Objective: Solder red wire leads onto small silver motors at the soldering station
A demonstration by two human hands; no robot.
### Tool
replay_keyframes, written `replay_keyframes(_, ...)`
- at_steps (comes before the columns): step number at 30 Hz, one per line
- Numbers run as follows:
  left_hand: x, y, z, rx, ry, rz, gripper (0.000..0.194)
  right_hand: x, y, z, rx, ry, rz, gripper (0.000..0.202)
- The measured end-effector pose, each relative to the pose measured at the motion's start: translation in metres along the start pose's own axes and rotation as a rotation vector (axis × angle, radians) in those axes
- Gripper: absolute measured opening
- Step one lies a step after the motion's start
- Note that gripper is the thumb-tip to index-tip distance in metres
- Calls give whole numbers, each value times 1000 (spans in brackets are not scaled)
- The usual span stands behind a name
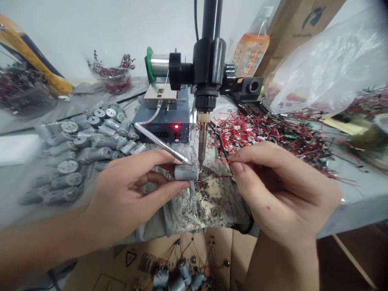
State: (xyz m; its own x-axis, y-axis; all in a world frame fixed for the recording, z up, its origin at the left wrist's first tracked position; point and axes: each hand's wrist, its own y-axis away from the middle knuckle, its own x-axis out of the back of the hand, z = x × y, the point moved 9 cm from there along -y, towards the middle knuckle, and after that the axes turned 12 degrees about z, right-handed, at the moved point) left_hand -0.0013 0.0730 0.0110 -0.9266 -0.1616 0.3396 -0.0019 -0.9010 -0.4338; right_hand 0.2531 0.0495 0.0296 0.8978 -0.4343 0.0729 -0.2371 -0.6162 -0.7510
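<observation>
Pinched between thumb and fingers of my left hand (133, 190) is a small grey cylindrical motor (185, 172), lying sideways. Its right end touches or nearly touches the tip of an upright soldering iron (202, 141); I cannot tell which. A metal solder feed tube (165, 142) ends just above the motor. My right hand (279, 190) is closed on a thin red wire (222, 162), whose free end points left toward the iron. A dark wire also runs up from those fingertips.
Loose grey motors (93, 141) lie heaped at left. Red-wired parts (266, 129) form a pile at right. Behind stands a solder feeder box (160, 121) with a lit red light and a solder spool (160, 64). Below, an open cardboard box (121, 266) holds several wired motors.
</observation>
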Motion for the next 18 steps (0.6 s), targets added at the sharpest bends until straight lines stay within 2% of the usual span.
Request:
replay_keyframes(7, 4, -3, 8, -21, -56, 32, 18, -10, -2, -7, 1, -62, -27, 27)
replay_keyframes(13, 8, 4, -3, -1, -59, 8, 25, -9, -1, -7, 20, -39, -23, 25)
replay_keyframes(18, 10, 5, -2, -42, -67, 25, 24, -12, -3, -8, 13, -80, -37, 22)
